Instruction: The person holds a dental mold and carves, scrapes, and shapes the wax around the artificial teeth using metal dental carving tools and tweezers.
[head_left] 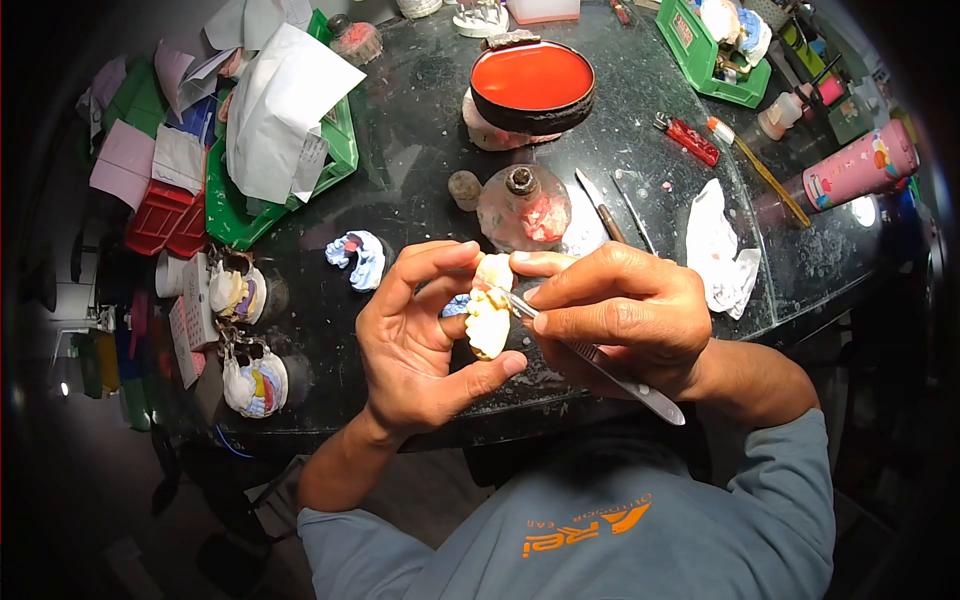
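My left hand (410,335) is curled around a small dental piece (488,328), cream-yellow below and pink at its top, gripped between thumb and fingers. In my right hand (635,305) is a metal scalpel-like carving tool (645,393), held like a pen, its ridged handle slanting down to the right. The tool's tip meets the right side of the dental piece; the exact edge is too small to make out. A bit of blue material (456,305) shows behind my left fingers. Just beyond my hands stands a glass spirit lamp (500,215).
Beyond the lamp sits a round pan of red wax (533,78). A knife (600,207), red-handled tool (692,141), brush (755,165) and crumpled tissue (715,250) lie right. Left are a blue-white dental cast (360,262), mounted models (255,385) and a green tray (235,225) with papers.
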